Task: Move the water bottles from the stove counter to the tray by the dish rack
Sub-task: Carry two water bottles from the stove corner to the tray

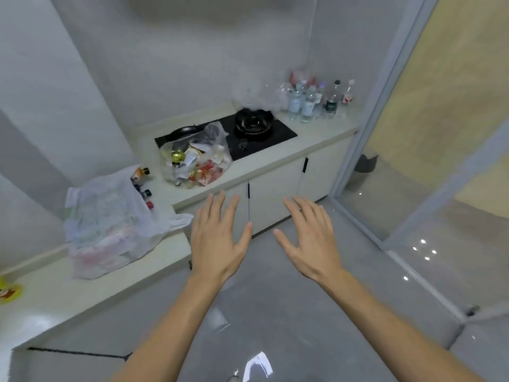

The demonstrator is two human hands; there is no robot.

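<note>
The water bottles (311, 99) stand clustered at the stove counter's (316, 133) far right corner, beside the gas burner (253, 122). Left hand (217, 238) and right hand (308, 241) hover empty, fingers spread, apparently ready to reach; no tray visible.

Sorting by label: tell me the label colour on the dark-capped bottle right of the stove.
Dark green label, seen in the head view.

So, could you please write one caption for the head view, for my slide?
Both hands, left and right, open and empty before the stove counter, water bottles clustered at its far right end.
</note>
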